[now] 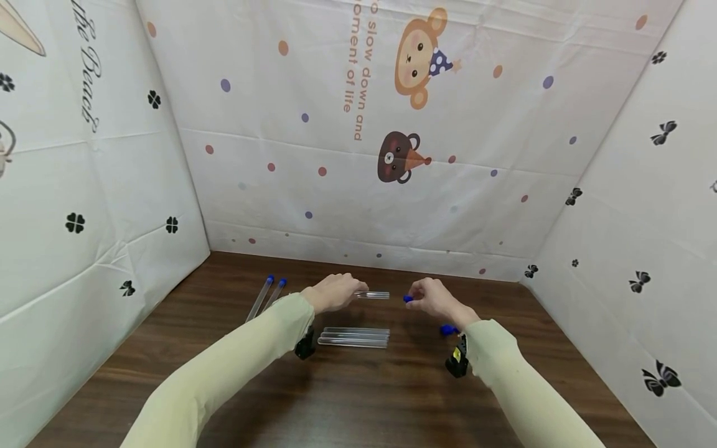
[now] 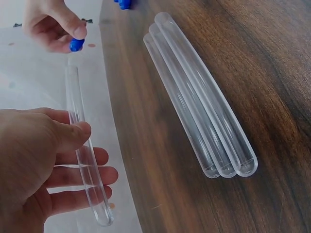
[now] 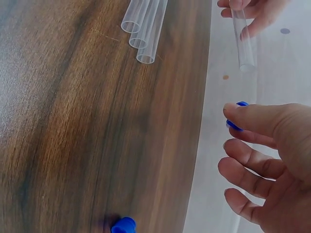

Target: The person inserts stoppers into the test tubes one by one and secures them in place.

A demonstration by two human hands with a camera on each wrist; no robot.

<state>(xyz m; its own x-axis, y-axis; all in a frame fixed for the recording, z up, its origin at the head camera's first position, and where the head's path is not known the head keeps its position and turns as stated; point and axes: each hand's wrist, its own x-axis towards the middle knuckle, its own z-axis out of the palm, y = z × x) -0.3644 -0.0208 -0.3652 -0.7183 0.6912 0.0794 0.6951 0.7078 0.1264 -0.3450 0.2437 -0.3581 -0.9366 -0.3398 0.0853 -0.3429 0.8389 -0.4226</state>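
My left hand (image 2: 53,155) grips a clear test tube (image 2: 87,155) between thumb and fingers, its rounded end by the lower fingers and its open end toward my right hand (image 3: 272,155). Pinched between the right thumb and forefinger is a blue cap (image 2: 77,44), a short gap from the tube's mouth. Three empty test tubes (image 2: 199,92) lie side by side on the dark wooden table (image 1: 358,398), nearer my body than the hands. In the right wrist view their open ends show.
Two tubes with blue caps (image 1: 270,279) lie on the table's left, partly behind the left sleeve. Loose blue caps (image 1: 448,330) lie by the right wrist. White patterned cloth walls (image 1: 336,186) enclose the table at the back and sides.
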